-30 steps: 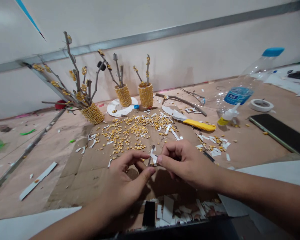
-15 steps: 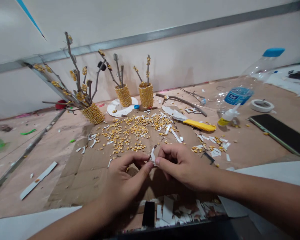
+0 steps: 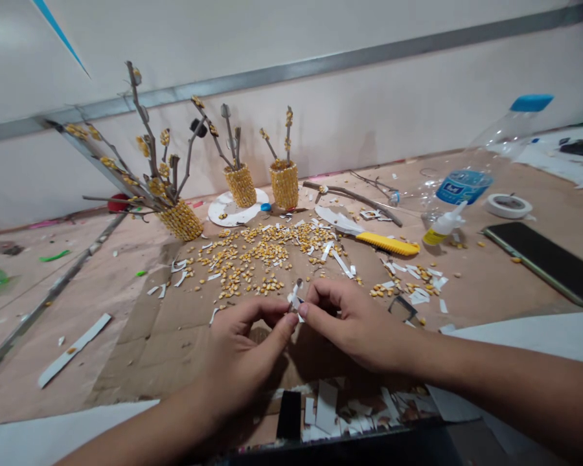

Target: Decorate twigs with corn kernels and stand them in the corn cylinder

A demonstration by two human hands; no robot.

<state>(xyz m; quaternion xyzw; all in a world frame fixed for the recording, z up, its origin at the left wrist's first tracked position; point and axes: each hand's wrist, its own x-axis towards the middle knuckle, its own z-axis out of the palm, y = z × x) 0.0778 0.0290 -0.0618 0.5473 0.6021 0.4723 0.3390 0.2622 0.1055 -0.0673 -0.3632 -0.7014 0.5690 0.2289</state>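
Low over the brown cardboard, my left hand pinches a short dark twig between thumb and fingers. A narrow white strip, paper or tape, lies against the twig. My right hand is closed, its thumb and forefinger pinching the strip at the twig. The fingertips of both hands nearly meet there and cover the lower end of the twig. Just beyond the hands, loose corn kernels and white paper scraps are spread over the cardboard.
Behind stand corn-covered pots with twigs, one tilted. A yellow-handled knife, a glue bottle, a plastic bottle, a tape roll and a phone lie to the right. Paper cuttings sit at the near edge.
The white strip has shifted and now sits closer around the twig. My right thumb and forefinger have moved slightly left and in toward it. My left hand has hardly moved.
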